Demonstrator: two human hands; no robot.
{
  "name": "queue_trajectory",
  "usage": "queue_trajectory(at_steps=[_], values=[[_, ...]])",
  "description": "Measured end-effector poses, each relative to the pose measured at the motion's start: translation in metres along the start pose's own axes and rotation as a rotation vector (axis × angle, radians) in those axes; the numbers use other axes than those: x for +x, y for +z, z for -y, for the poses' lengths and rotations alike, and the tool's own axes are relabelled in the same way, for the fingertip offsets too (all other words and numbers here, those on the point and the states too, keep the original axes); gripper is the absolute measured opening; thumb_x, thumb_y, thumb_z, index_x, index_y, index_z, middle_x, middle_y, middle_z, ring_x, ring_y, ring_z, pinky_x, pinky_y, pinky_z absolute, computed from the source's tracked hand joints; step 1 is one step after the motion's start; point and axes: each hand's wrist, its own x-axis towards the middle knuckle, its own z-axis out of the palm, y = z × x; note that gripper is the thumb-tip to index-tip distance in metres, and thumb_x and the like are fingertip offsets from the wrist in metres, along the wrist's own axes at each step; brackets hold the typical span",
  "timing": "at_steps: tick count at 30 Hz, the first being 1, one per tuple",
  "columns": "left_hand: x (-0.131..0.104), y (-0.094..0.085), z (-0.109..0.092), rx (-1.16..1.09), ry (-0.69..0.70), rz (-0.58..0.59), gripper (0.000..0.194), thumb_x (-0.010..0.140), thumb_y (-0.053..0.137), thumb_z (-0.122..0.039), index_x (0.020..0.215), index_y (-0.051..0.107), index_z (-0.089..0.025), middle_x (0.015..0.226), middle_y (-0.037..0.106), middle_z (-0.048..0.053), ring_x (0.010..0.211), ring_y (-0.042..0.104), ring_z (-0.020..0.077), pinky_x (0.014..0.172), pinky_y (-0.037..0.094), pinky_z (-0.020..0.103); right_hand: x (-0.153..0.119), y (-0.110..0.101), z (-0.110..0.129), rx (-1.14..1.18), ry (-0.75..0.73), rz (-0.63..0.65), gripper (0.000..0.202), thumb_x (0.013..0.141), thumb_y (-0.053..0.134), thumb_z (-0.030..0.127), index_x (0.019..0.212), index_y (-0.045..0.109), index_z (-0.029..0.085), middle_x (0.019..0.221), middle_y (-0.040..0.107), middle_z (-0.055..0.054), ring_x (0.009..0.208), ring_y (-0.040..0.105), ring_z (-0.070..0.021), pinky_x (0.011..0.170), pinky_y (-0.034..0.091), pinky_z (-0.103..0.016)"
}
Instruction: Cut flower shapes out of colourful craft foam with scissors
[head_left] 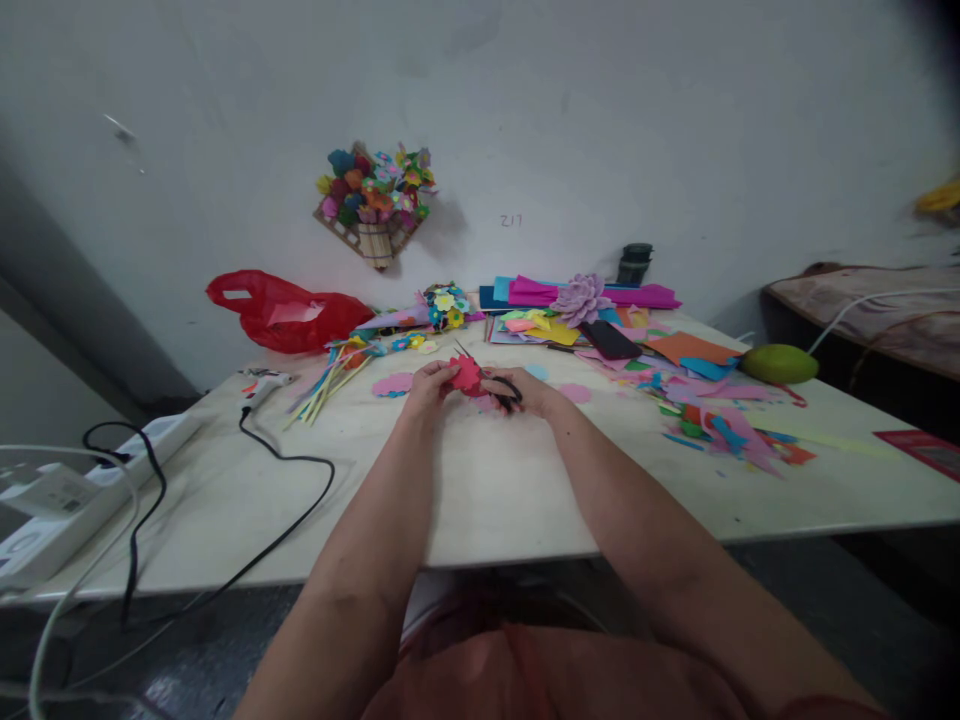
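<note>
Both my forearms reach out over the pale worktop [480, 500], and out at their ends my left hand [426, 385] pinches a red paper flower shape [466, 375] by its edge, holding it up just above the surface, while my right hand [529, 390] has its grip closed through the black handles of a pair of scissors [508, 390] whose blades point toward the red paper. I judge I am in the middle of trimming the petals, with the cutting step in hand; the next snip calls for turning the paper a little in my left grip so a fresh edge meets the blades, and keeping my fingertips out of their line. Just beyond my hands lie pink cut-out shapes [394, 384] flat on the worktop. To the left a black cable [289, 500] runs to a glue gun [262, 383], with a bundle of coloured sticks [330, 380] near it. To the right, scraps of coloured paper [720, 425] are strewn about. Farther back sit stacked paper sheets [525, 295], a red plastic bag [289, 312], and on the wall hangs a paper bouquet [375, 200].
</note>
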Motion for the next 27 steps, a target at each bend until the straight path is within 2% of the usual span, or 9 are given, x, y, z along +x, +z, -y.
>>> queue_trajectory(at_steps=[8, 14, 22, 27], values=[[-0.0021, 0.0027, -0.0014, 0.042, 0.005, 0.038, 0.029, 0.051, 0.083, -0.016, 0.053, 0.054, -0.015, 0.051, 0.055, -0.002, 0.047, 0.048, 0.0079, 0.05, 0.037, 0.023, -0.0025, 0.0003, 0.0026, -0.028, -0.006, -0.013, 0.017, 0.092, 0.057, 0.027, 0.083, 0.06, 0.012, 0.05, 0.057, 0.003, 0.032, 0.045, -0.0052, 0.029, 0.022, -0.016], [-0.0027, 0.002, -0.0016, 0.058, -0.002, 0.067, 0.026, 0.053, 0.08, -0.015, 0.053, 0.054, -0.015, 0.05, 0.054, -0.002, 0.047, 0.048, 0.0082, 0.05, 0.036, 0.022, 0.0007, -0.0008, -0.0016, -0.014, 0.0, -0.019, 0.016, 0.091, 0.058, 0.027, 0.09, 0.062, 0.012, 0.052, 0.057, 0.003, 0.034, 0.046, -0.0057, 0.029, 0.024, -0.016], [-0.0046, 0.0042, -0.0051, 0.083, -0.022, 0.041, 0.026, 0.052, 0.079, -0.014, 0.052, 0.054, -0.015, 0.049, 0.053, -0.002, 0.047, 0.047, 0.0083, 0.05, 0.035, 0.023, 0.0, -0.002, -0.0016, 0.013, 0.007, -0.01, 0.019, 0.089, 0.059, 0.029, 0.095, 0.063, 0.011, 0.053, 0.058, 0.003, 0.035, 0.046, -0.0053, 0.03, 0.023, -0.015], [-0.005, 0.0036, -0.0054, 0.095, -0.028, 0.058, 0.027, 0.05, 0.081, -0.016, 0.052, 0.055, -0.015, 0.049, 0.053, -0.002, 0.046, 0.046, 0.0078, 0.048, 0.034, 0.022, 0.0022, -0.0041, -0.0052, 0.034, 0.012, 0.004, 0.028, 0.088, 0.06, 0.03, 0.108, 0.062, 0.012, 0.052, 0.058, 0.004, 0.034, 0.046, -0.0061, 0.03, 0.024, -0.016]])
